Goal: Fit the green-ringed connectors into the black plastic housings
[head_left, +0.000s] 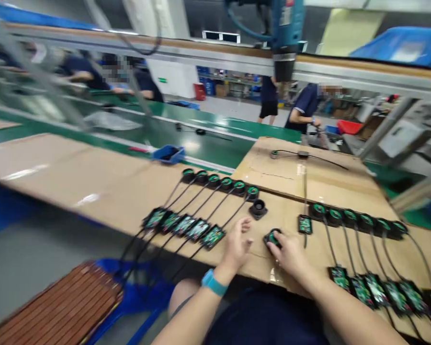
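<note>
My right hand [290, 253] grips a black round cap with a green insert [273, 236] on the cardboard-covered bench [93, 182]. A cable runs from it up past a small green circuit board [304, 224]. My left hand [237, 244] hovers open just left of that cap, a blue band on its wrist. An empty black round housing [257, 208] sits just beyond my left hand. To the left lies a row of several caps [221, 181] wired to several green boards [183, 225]. A second such row of caps [355, 219] and boards [384, 292] lies to the right.
A raised cardboard sheet [309, 167] holds a loose cable. A blue bin [168, 153] sits by the green conveyor [208, 139]. A blue power tool [285, 38] hangs overhead. A brown ribbed tray [57, 311] lies at lower left. Other people work at the far side.
</note>
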Tool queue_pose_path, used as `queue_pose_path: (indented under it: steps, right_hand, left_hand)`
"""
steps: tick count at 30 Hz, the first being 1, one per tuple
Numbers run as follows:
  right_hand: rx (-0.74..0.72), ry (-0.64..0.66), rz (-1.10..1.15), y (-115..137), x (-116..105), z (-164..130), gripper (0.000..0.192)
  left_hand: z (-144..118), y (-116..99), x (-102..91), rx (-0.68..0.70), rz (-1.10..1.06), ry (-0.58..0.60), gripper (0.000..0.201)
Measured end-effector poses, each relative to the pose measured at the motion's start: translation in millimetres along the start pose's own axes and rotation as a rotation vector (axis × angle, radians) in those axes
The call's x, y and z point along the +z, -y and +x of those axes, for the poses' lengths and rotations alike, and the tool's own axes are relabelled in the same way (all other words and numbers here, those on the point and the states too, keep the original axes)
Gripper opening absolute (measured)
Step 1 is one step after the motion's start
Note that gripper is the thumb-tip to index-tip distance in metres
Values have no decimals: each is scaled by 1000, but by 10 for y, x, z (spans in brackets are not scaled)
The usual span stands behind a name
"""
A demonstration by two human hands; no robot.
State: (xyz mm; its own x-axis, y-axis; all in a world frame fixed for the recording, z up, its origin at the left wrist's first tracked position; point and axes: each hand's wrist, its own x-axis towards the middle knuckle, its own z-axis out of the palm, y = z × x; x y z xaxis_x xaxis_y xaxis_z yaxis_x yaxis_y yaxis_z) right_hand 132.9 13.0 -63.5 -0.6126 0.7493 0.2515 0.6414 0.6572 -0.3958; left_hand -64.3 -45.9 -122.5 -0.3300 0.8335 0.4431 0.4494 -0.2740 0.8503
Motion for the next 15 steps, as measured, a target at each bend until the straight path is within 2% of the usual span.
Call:
queue_pose_path:
  steps: [4,8,10,12,15]
  right_hand:
    - [71,6,33,72,-70,-17,41]
    - [143,216,-30,147,-47,-20,38]
    - [159,275,-36,168,-60,9,35]
    - [126,312,-1,159,-149,42,34]
    - [14,323,62,17,-439,57,41]
  left_hand:
    - [37,170,21,-16,-6,-2,83]
    - [52,203,-2,-32,6,65,83]
    - [58,188,-22,-40,42,93,81]
    - [62,167,-34,-36,69,105,81]
    - [56,125,-38,-21,68,106,82]
